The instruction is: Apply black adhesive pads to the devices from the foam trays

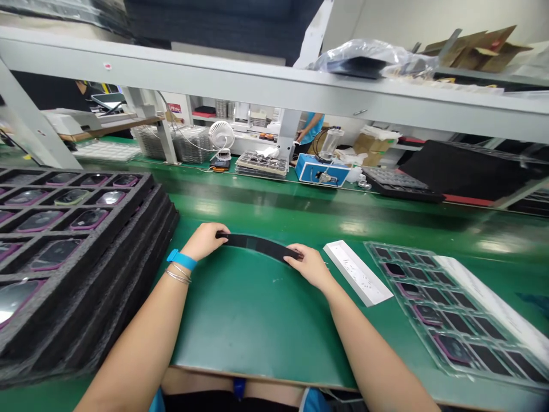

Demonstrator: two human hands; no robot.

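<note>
A long black strip (257, 245) lies across the green work surface (240, 309) in front of me. My left hand (205, 239) grips its left end, fingers curled over the edge; a blue band and thin bangles sit on that wrist. My right hand (309, 265) pinches the right end of the same strip. To the left rises a stack of black foam trays (141, 240) holding dark glossy parts with purple rims. A clear plastic tray (450, 320) with several similar parts lies to the right.
A white slotted bar (358, 272) lies just right of my right hand. A grey metal shelf beam (274, 86) crosses overhead. Beyond the green belt stand a small white fan (222, 137), a blue box device (322, 170) and more trays. A person in blue (312, 127) stands far back.
</note>
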